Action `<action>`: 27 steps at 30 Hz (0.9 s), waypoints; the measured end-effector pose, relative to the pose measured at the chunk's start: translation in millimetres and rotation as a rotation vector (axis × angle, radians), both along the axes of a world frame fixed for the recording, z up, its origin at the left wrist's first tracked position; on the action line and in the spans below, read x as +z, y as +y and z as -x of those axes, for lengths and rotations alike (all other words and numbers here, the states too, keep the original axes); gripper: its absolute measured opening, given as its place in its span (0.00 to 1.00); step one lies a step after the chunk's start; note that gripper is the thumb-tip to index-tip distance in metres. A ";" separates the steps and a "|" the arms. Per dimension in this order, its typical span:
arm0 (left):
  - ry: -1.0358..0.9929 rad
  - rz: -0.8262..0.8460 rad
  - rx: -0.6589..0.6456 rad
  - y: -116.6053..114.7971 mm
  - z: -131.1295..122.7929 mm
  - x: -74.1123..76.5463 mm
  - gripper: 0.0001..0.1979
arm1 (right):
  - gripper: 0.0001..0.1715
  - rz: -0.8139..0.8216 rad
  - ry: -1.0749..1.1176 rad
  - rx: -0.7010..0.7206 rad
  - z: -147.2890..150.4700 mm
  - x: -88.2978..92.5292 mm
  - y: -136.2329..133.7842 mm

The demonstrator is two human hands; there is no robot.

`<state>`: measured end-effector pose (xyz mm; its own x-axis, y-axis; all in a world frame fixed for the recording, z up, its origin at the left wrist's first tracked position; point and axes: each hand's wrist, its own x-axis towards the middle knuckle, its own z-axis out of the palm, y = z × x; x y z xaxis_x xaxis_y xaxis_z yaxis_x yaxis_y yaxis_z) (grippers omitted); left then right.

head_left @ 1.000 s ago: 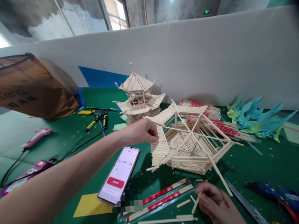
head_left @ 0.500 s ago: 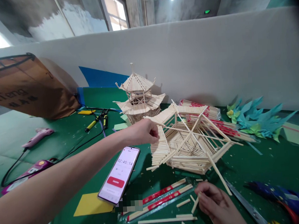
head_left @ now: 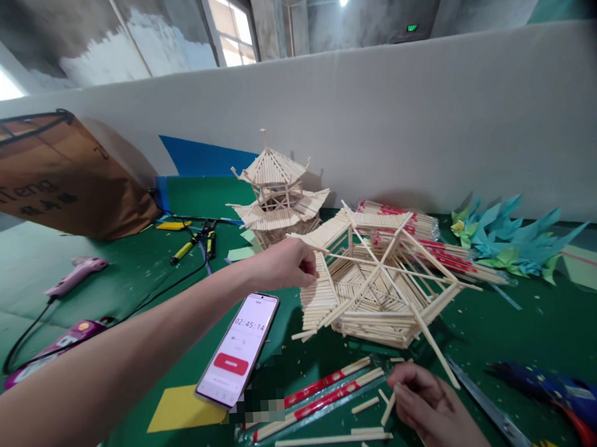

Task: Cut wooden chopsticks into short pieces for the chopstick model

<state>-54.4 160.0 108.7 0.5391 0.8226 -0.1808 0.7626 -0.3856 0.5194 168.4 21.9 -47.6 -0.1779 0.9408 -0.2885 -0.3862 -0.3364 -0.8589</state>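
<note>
My left hand [head_left: 293, 262] reaches across to the slatted left roof panel of a six-sided model [head_left: 382, 292] built from wooden chopsticks. Its fingers are curled down against the panel, and whatever is between them is hidden. Close to the front edge, my right hand [head_left: 430, 400] is pinched at the end of a short piece of chopstick [head_left: 389, 409]. Several cut pieces lie around it, with a longer chopstick [head_left: 334, 440] in front. Red-wrapped chopsticks [head_left: 318, 402] rest to its left. Behind the open model stands a finished-looking tiered chopstick pagoda [head_left: 277, 191].
A phone [head_left: 238, 350] showing a timer overlaps a yellow paper [head_left: 183, 409]. Scissors [head_left: 488, 400] and a blue-handled tool [head_left: 552, 390] lie at right. Pliers [head_left: 192, 244], a pink glue gun [head_left: 76, 275] and its black cable occupy the left. Blue paper leaves [head_left: 514, 235] stand at back right.
</note>
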 end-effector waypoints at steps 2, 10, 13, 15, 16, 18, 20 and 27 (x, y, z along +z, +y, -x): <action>-0.003 -0.005 -0.010 0.7 0.5 -1.0 0.04 | 0.08 0.006 0.003 0.006 0.0 -0.3 -0.7; 0.013 -0.033 -0.034 3.0 0.6 -2.4 0.04 | 0.09 0.022 0.002 0.009 -0.5 -0.6 -1.0; 0.040 -0.048 -0.041 2.6 -0.6 -1.0 0.04 | 0.09 0.037 -0.007 0.018 -1.3 -1.4 -0.6; 0.059 -0.070 -0.041 1.8 -1.8 -1.3 0.04 | 0.10 0.047 -0.010 0.019 -1.4 -1.6 -0.7; 0.068 -0.085 -0.039 1.3 -2.5 -2.1 0.04 | 0.10 0.051 -0.008 0.016 -1.3 -1.6 -0.8; 0.082 -0.121 -0.033 0.5 -3.6 -4.7 0.04 | 0.10 0.055 0.001 0.012 -0.9 -1.5 -0.9; 0.087 -0.153 -0.031 0.0 -4.0 -7.2 0.04 | 0.09 0.044 -0.004 0.014 -0.6 -1.0 -0.8; 0.041 -0.152 -0.022 -16.3 -2.0 10.0 0.05 | 0.06 -0.248 -0.335 0.047 -2.5 12.4 0.7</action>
<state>-52.4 143.7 118.7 0.5523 0.8301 -0.0776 0.7722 -0.4743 0.4227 170.9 22.6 -35.2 -0.1576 0.9821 -0.1032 -0.0609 -0.1139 -0.9916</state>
